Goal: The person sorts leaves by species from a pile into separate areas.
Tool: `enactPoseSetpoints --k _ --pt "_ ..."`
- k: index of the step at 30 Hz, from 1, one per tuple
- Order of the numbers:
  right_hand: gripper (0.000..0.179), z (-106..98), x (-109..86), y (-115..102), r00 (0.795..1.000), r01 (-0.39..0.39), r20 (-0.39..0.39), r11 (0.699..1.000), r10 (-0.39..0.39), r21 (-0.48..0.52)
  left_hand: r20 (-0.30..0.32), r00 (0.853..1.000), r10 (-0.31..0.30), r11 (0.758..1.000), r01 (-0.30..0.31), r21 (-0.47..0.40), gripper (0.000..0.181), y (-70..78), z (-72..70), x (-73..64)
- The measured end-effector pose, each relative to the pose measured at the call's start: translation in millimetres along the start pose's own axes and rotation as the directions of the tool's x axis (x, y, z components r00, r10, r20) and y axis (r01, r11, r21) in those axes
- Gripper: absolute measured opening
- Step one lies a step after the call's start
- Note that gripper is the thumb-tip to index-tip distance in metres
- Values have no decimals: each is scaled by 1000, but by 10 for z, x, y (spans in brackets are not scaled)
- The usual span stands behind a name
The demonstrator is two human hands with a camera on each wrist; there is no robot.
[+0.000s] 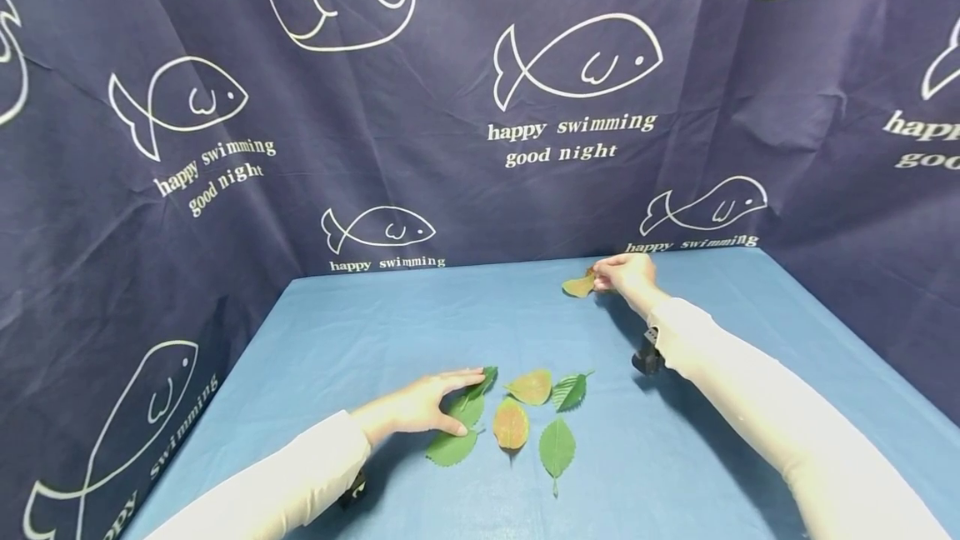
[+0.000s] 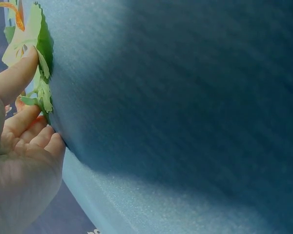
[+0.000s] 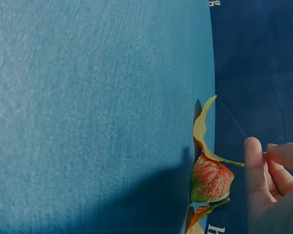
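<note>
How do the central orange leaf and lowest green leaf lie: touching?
Apart: the head view shows blue cloth between the orange leaf and green leaf.

On the dark blue cloth (image 1: 450,148) I can read "happy swimming" and "good night" in white letters, near the fish drawings (image 1: 588,69).
</note>
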State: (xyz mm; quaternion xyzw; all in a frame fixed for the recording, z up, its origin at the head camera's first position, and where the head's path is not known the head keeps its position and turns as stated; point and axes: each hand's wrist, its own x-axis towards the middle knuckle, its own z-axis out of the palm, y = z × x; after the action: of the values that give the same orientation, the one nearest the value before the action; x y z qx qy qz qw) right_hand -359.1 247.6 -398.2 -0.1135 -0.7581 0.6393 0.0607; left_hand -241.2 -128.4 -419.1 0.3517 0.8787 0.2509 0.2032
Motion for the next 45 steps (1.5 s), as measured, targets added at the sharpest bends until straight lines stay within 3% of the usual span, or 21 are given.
enactPoseSetpoints --k 8,16,21,26,30,37,45 --pt "35 5 -82 -17 994 38 101 999 -40 25 8 1000 4 1000 -4 -21 77 -14 19 4" --pt "36 50 -143 -88 985 92 154 992 -78 -82 7 1000 -2 1000 2 -27 78 -48 8 32" --pt "39 101 -188 -149 973 110 212 993 -97 -50 3 1000 11 999 -11 -34 78 -46 -32 59" --pt "40 215 -264 -178 963 67 260 998 -68 12 -8 1000 12 1000 -12 -24 78 -48 -45 24" --pt "38 274 -360 -124 952 20 306 1000 -19 -3 -5 1000 14 1000 -14 -11 78 -43 -2 8" --pt "39 446 -551 -36 899 53 437 995 -11 -85 -14 1000 -3 1000 3 -14 77 -72 15 -44" --pt "42 438 -735 35 855 64 519 988 20 -143 2 1000 -5 1000 5 -24 78 -50 14 -20"
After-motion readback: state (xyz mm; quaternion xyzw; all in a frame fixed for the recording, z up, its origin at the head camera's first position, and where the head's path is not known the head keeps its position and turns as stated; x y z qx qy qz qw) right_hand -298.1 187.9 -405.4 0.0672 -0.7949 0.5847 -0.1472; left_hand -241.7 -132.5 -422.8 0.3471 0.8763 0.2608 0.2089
